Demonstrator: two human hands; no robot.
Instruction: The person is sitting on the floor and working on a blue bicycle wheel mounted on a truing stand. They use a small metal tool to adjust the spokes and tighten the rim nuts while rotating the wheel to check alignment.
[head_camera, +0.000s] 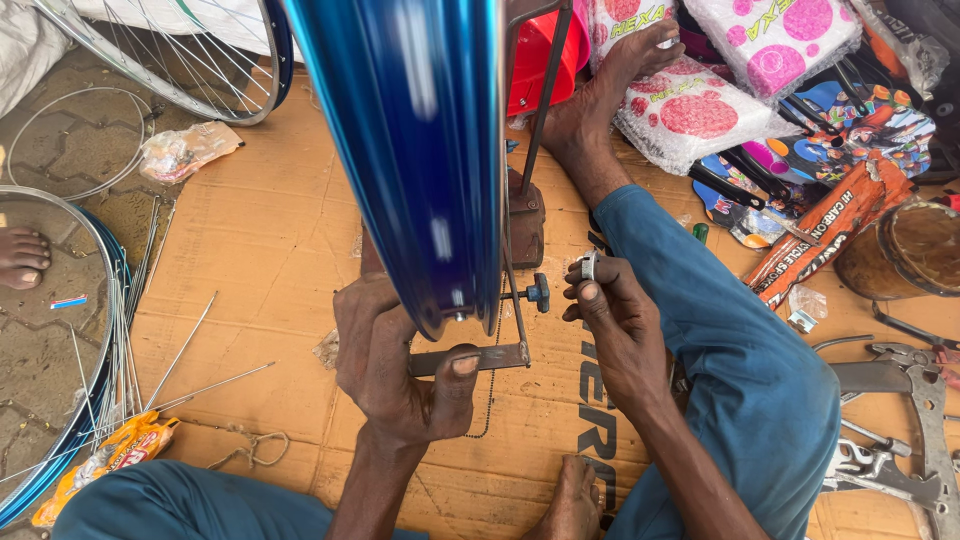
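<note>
A shiny blue bicycle wheel rim (415, 140) stands upright in a metal truing stand (520, 220) in front of me, blurred as if spinning. My left hand (395, 365) grips the stand's flat metal arm (485, 357) at the rim's lower edge, thumb pressed on top. To the right of the stand, my right hand (610, 315) pinches a small silver spoke tool (588, 264) between its fingertips. My legs in blue trousers (740, 370) stretch out on flattened cardboard (270, 230).
Loose spokes (180, 350) and bare rims (60, 300) lie at left, beside another person's foot (20, 257). A spoked wheel (200, 50) leans at top left. Bubble-wrapped pink packets (700, 110), a red tub (545, 50) and boxes sit at top right. Metal tools (900, 430) lie at right.
</note>
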